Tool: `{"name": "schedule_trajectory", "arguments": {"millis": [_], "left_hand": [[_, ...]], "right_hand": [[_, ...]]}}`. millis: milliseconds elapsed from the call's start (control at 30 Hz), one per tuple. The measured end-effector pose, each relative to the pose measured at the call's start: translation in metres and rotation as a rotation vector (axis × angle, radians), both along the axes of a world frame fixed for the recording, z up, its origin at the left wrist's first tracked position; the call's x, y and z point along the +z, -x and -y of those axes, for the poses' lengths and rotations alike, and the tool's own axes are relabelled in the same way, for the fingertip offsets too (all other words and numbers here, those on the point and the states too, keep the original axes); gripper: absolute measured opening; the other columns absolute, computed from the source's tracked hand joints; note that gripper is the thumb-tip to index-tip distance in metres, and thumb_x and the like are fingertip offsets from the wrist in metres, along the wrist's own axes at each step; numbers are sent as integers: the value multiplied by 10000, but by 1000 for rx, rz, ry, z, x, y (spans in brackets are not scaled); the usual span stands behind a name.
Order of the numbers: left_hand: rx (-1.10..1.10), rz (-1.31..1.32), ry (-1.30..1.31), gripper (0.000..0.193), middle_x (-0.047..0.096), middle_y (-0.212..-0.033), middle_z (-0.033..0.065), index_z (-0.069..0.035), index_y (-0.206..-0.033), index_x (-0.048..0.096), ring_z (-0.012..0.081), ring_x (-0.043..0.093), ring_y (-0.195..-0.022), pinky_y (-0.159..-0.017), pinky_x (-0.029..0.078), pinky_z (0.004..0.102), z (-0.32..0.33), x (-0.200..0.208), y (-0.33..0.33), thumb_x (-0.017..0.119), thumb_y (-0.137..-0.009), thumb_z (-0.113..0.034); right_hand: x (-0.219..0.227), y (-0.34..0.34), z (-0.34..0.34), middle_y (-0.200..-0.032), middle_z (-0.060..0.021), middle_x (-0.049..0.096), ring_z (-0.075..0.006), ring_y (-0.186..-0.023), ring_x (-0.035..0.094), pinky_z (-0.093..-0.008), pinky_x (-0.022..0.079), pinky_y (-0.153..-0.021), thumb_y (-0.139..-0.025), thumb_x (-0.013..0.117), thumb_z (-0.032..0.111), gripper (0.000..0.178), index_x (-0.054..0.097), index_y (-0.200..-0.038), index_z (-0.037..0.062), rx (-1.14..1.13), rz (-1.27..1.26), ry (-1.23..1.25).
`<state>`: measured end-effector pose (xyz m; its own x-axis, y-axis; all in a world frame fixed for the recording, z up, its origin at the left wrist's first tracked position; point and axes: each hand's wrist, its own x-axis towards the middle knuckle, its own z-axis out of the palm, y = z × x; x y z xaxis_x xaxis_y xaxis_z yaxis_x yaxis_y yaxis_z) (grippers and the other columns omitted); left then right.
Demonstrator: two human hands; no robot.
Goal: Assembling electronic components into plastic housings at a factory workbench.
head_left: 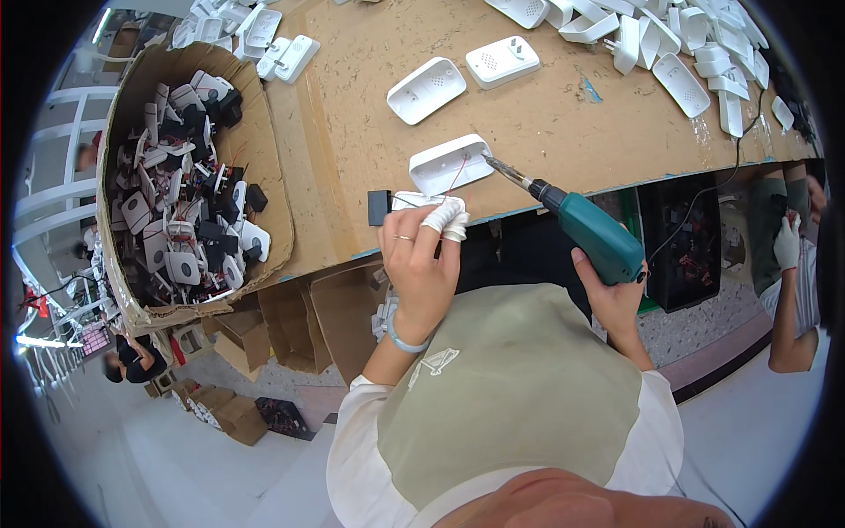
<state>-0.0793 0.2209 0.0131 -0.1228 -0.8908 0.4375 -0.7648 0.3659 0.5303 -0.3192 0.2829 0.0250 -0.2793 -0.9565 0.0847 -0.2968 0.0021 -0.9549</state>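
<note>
My right hand (pixel 609 295) grips the handle of a green corded electric screwdriver (pixel 600 236). Its metal bit points up and left, with the tip at the right end of a white plastic housing (pixel 431 167) lying hollow side up. Just below that housing, my left hand (pixel 421 268) has its fingers closed on a small white plastic piece (pixel 410 200), partly hidden under them. White wrapping covers two of the fingertips. A thin red wire rises from there into the housing. Beside the piece lies a black block (pixel 378 209).
On the cardboard-covered table (pixel 352 114) lie an open white shell (pixel 426 91) and a white plug housing (pixel 503 62). White housings (pixel 704 44) pile up far right. A carton (pixel 280 194) of wired parts stands left. A co-worker's gloved hand (pixel 786 244) shows at right.
</note>
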Motion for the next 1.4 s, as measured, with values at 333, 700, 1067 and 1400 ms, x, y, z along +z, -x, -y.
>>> {"name": "schedule_trajectory", "arguments": {"millis": [333, 700, 1067, 1400], "left_hand": [[47, 236, 71, 202, 577, -1090, 211, 50, -986, 621, 386, 494, -996, -909, 428, 475, 27, -10, 23, 703, -803, 24], [119, 287, 141, 212, 534, -1291, 158, 30, -860, 611, 383, 459, -1299, -1094, 253, 616, 44, -21, 36, 738, -731, -80], [158, 282, 138, 192, 555, -1240, 121, 18, -887, 636, 344, 487, -1237, -1059, 293, 537, 46, -19, 39, 722, -725, -38], [140, 268, 111, 192, 530, -1310, 121, 6, -816, 616, 345, 465, -1301, -1080, 254, 600, 46, -23, 37, 748, -703, -73]], "right_hand": [[-5, -3, 1, -919, -82, 644, -163, -805, 612, -281, 479, -724, -816, 757, -11, 153, 674, -943, -31, 8, 9, -6], [-13, -9, 13, -932, -127, 658, -235, -810, 635, -308, 500, -750, -795, 762, -16, 185, 664, -953, -22, 43, -68, 49], [-17, -15, 22, -934, -134, 652, -257, -807, 645, -312, 512, -748, -800, 749, -35, 188, 654, -962, -24, 60, -107, 90], [-19, -15, 25, -923, -139, 648, -274, -796, 641, -316, 511, -742, -800, 745, -26, 183, 649, -957, -23, 75, -136, 104]]}}
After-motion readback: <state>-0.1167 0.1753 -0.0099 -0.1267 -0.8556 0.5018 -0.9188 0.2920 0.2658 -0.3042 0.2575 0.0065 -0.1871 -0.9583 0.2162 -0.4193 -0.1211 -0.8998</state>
